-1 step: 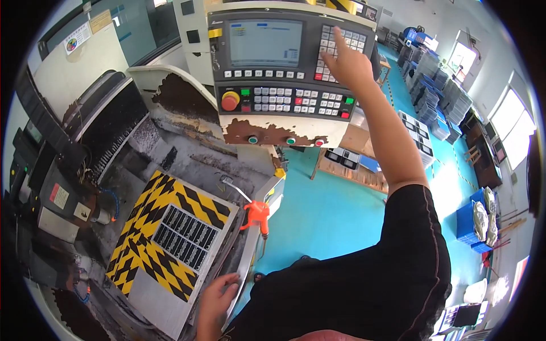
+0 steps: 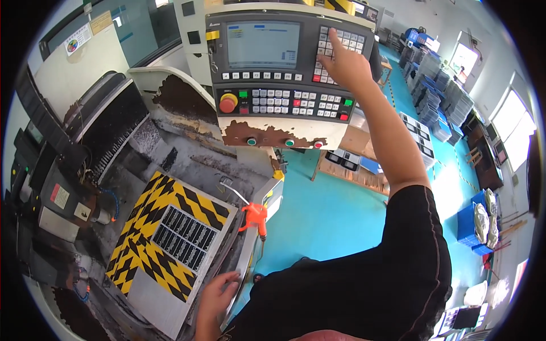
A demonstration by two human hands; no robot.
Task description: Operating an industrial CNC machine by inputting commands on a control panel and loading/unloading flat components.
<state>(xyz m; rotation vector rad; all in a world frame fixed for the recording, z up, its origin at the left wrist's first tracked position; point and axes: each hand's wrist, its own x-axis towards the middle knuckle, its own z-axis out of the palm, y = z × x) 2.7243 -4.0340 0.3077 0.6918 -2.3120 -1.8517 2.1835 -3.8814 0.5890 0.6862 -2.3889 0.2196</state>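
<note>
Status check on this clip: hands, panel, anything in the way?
Right hand up, index finger on control panel keypad. Left hand resting on edge of yellow-black striped door. Nothing blocking the keys.

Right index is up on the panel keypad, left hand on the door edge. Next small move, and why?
Probably press the key under the fingertip, then lift off. The right hand has its index finger on the upper keypad of the control panel, while the left hand rests on the striped door.
</note>
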